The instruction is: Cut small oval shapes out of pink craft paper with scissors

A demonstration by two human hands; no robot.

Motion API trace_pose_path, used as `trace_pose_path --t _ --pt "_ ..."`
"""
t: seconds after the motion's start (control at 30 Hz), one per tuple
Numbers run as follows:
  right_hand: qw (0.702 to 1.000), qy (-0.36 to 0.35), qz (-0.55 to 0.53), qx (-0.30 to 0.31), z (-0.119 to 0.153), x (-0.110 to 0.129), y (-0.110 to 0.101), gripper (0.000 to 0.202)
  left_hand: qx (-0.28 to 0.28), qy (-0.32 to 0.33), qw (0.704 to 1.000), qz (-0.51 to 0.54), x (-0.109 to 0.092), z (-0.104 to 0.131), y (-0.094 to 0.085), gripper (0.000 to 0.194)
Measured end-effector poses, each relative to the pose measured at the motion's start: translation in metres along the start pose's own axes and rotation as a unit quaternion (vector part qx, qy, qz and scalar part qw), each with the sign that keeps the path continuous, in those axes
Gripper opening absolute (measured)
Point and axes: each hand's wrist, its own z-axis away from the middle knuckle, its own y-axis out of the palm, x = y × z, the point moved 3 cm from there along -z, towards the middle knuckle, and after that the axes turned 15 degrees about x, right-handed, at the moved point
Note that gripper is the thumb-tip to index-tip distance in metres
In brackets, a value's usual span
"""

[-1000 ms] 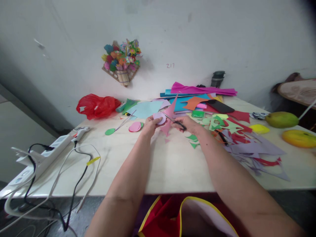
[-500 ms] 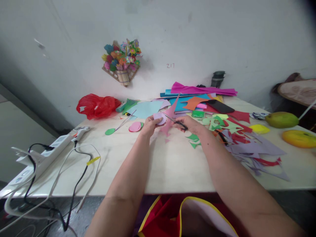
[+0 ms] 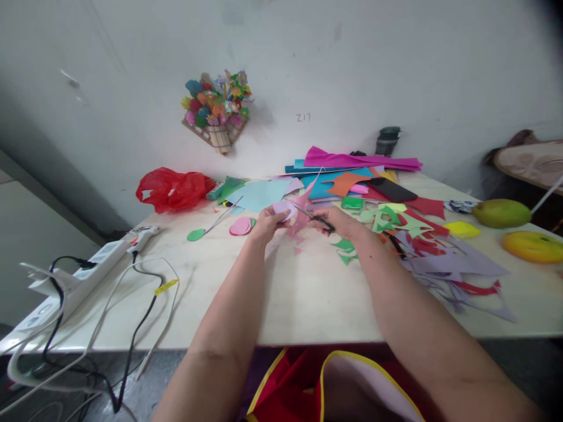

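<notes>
My left hand (image 3: 271, 223) pinches a round lilac disc (image 3: 285, 211) laid against a pink sheet (image 3: 308, 199) of felt or paper, whose pointed end sticks up behind. In my right hand (image 3: 336, 221) is a pair of scissors (image 3: 323, 221) with dark handles, the blades pointing left at the pink sheet beside the disc. How far the blades are apart cannot be made out. Left of my hands lies a small stack of pink discs (image 3: 240, 226). Further left is a green disc (image 3: 196, 235) with a thin stick (image 3: 223, 214) near it. Small pink scraps (image 3: 298, 251) lie below the sheet.
Green scraps (image 3: 345, 251) and a pile of lilac and red offcuts (image 3: 457, 258) lie right. Coloured sheets (image 3: 264, 195) and a dark phone (image 3: 391, 190) are behind. A red plastic bag (image 3: 173, 189) and power strip (image 3: 88, 272) with cables stand left; two mangoes (image 3: 501, 213) far right.
The pink sheet's upper part has turned and bent, now looking narrower with its tip leaning right. Both hands stay almost in place, the disc and scissors still held.
</notes>
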Motion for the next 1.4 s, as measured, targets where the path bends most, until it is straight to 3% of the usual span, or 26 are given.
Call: trace_pose_path --t 0.3,1.4 --pt "1.0 -0.007 -0.005 0.012 0.0009 0.0007 0.0006 0.026 0.044 -0.006 0.999 0.005 0.0076 -0.0027 -0.0009 0.028" --pt "0.999 -0.01 0.042 0.003 -0.0003 0.001 0.0 0.03 0.045 -0.034 0.998 -0.003 0.0042 -0.0006 0.001 0.03"
